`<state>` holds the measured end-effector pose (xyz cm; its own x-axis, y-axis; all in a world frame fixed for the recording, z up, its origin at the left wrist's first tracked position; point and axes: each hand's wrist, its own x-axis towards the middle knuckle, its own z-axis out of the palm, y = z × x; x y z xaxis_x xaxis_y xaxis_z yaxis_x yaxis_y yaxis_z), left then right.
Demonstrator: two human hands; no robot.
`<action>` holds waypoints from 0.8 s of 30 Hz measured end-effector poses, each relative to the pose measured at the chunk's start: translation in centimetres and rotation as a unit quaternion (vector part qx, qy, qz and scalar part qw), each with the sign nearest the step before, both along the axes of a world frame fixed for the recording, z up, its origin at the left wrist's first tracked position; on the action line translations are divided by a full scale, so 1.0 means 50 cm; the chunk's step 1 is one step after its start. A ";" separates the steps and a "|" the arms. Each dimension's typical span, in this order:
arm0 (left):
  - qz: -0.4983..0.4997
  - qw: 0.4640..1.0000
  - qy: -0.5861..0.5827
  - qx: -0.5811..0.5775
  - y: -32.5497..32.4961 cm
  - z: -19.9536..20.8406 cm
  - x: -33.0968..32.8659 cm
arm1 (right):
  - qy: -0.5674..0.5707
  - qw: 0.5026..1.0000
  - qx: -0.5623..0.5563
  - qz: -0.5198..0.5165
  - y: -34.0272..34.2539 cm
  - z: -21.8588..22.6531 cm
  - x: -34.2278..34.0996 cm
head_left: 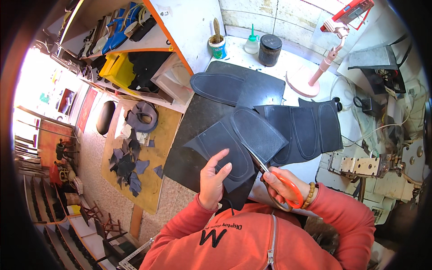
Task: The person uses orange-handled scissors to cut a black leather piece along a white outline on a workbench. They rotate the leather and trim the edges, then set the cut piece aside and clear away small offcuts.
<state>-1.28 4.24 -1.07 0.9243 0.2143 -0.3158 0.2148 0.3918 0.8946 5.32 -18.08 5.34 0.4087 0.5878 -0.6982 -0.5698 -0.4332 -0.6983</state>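
The left hand (212,180) pinches the near edge of a dark grey leather sheet (220,153) stitched with a sole-shaped outline, thumb on top and fingers curled beneath, holding it just above the black cutting mat (198,117). The right hand (281,186) is closed through the orange handles of a pair of scissors (274,177), whose blades run up under a second sole-shaped piece (257,134) that overlaps the sheet on the side away from the mat's bare left half. Whether the blades are parted I cannot tell, since the leather hides their tips. A likely risk is that the cut strays inside the stitched outline, because the upper piece covers the blade line and the sheet sags between hand and mat. The left thumb also sits near the cutting path and could be nicked if the sheet slips. The leather looks matte, finely grained and flexible, with rounded toe curves; beyond the mat's far right edge lie more stitched panels (310,130) of the same stock, flat and overlapping. Past the mat's far end stand a glue pot with a brush (218,45) and a dark jar (270,49).
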 end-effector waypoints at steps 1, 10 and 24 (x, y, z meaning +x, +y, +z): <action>-0.003 0.999 -0.030 -0.019 0.002 0.001 0.003 | 0.003 0.999 0.044 0.002 0.002 0.008 0.004; 0.011 0.995 -0.090 -0.046 -0.002 0.031 0.009 | 0.005 0.997 0.033 0.064 0.046 0.046 0.062; 0.020 0.993 -0.083 -0.084 0.008 0.033 0.009 | -0.043 0.999 0.001 0.006 0.068 0.017 0.048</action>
<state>-0.82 4.62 0.55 0.9582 0.2098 -0.1944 0.0510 0.5437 0.8377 7.73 -14.68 6.18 0.4600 0.5941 -0.6599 -0.5024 -0.4386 -0.7451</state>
